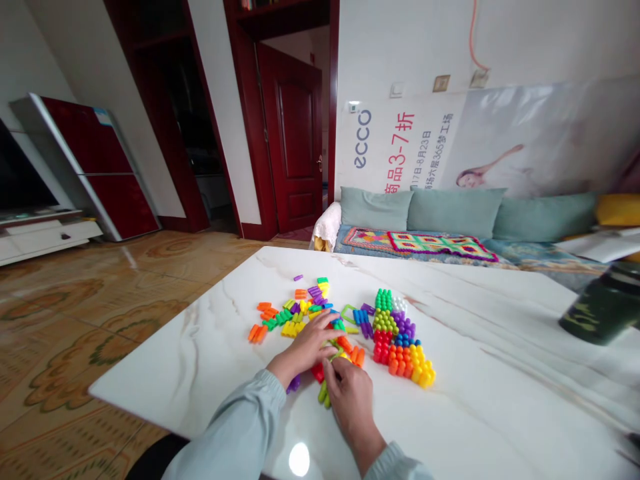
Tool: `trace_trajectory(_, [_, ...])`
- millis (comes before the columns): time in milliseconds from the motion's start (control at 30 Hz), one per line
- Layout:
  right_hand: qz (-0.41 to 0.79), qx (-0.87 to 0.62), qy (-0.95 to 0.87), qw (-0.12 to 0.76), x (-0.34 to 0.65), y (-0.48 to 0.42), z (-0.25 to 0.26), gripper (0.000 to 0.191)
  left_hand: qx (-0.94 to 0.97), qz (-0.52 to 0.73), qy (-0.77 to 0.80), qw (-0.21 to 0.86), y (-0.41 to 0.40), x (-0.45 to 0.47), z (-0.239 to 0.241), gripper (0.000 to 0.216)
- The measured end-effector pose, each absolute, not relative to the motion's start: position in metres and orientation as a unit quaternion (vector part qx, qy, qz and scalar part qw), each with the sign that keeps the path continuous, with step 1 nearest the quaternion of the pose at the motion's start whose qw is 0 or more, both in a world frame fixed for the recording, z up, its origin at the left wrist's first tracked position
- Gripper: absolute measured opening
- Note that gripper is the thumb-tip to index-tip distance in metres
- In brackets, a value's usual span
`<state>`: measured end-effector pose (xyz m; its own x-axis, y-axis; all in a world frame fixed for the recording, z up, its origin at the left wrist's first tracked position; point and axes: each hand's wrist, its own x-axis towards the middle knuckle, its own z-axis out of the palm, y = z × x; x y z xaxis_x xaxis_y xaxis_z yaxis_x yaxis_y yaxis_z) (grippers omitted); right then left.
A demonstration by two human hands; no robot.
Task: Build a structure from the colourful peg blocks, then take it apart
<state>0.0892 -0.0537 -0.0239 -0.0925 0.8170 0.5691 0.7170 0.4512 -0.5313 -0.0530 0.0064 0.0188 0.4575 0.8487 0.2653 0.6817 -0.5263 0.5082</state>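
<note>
Living room: patterned tile floor (pixel 75 293), grey-green sofa (pixel 450 213), dark red door (pixel 295 133). The white marble counter (pixel 475 387) carries a dark green container (pixel 600 310) at its right edge, a joined block panel (pixel 400 340) and loose blocks (pixel 295 310) near centre. The left hand (pixel 307 347) lies flat on the loose blocks with fingers spread. The right hand (pixel 353 397) curls just beside them; its grip cannot be told.

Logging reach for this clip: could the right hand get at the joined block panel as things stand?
Probably yes: the right hand lies close beside the block panel, with only bare table between them and nothing over it.
</note>
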Motion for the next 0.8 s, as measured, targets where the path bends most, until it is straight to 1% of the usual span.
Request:
trace_trajectory(133, [0.05,-0.517,-0.739,0.429,0.09,-0.053,-0.024,0.058,0.811,0.295,0.496,0.098,0.002,-0.053,0.006,0.04])
trace_trajectory(333, [0.036,-0.508,-0.744,0.432,0.091,-0.052,-0.023,0.059,0.79,0.322,0.516,0.072,0.002,-0.052,-0.003,0.021])
trace_trajectory(700, [0.039,-0.51,-0.748,0.423,0.092,-0.053,-0.023,0.057,0.762,0.351,0.538,0.079,-0.001,-0.053,-0.003,0.02])
trace_trajectory(800, [0.036,-0.507,-0.748,0.426,0.092,-0.053,-0.024,0.057,0.76,0.364,0.534,0.075,0.0,-0.052,-0.003,0.023])
